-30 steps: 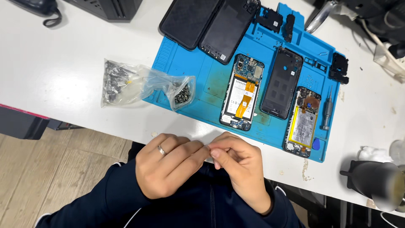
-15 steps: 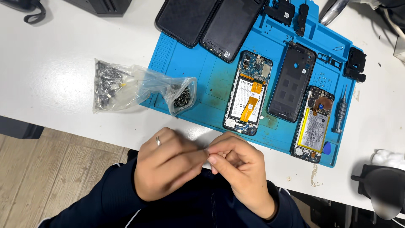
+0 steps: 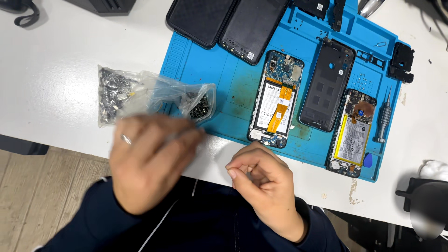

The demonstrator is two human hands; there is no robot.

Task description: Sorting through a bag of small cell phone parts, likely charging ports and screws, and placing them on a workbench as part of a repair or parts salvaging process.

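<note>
- The clear plastic bags (image 3: 154, 95) lie crumpled on the white table (image 3: 60, 60), partly overlapping the left edge of the blue mat (image 3: 219, 79); small dark metal bits sit bunched in them at the left end and at the right corner.
- Left hand (image 3: 149, 161) is blurred, hovering just below the bags with its fingertips near the right corner; a ring shows on one finger, the fingers look loosely together, and I can't tell whether they grip anything.
- Right hand (image 3: 263, 186) sits at the table's near edge, thumb and forefinger pinched together; whatever is between them is too small to make out.
- Out on the mat: an opened phone (image 3: 276, 100) with an orange ribbon cable over its battery, a black back cover (image 3: 326, 84) beside it, and a second opened phone (image 3: 352, 133) with a yellow-edged battery.
- A small grey screwdriver (image 3: 383, 116) lies at the mat's right edge, and two dark screens (image 3: 224, 21) rest face down across the top.
- Black plastic parts (image 3: 401, 60) sit at the mat's top right corner.
- Below the table edge there's pale wooden floor (image 3: 37, 196), and dark sleeves fill the bottom of the view.
</note>
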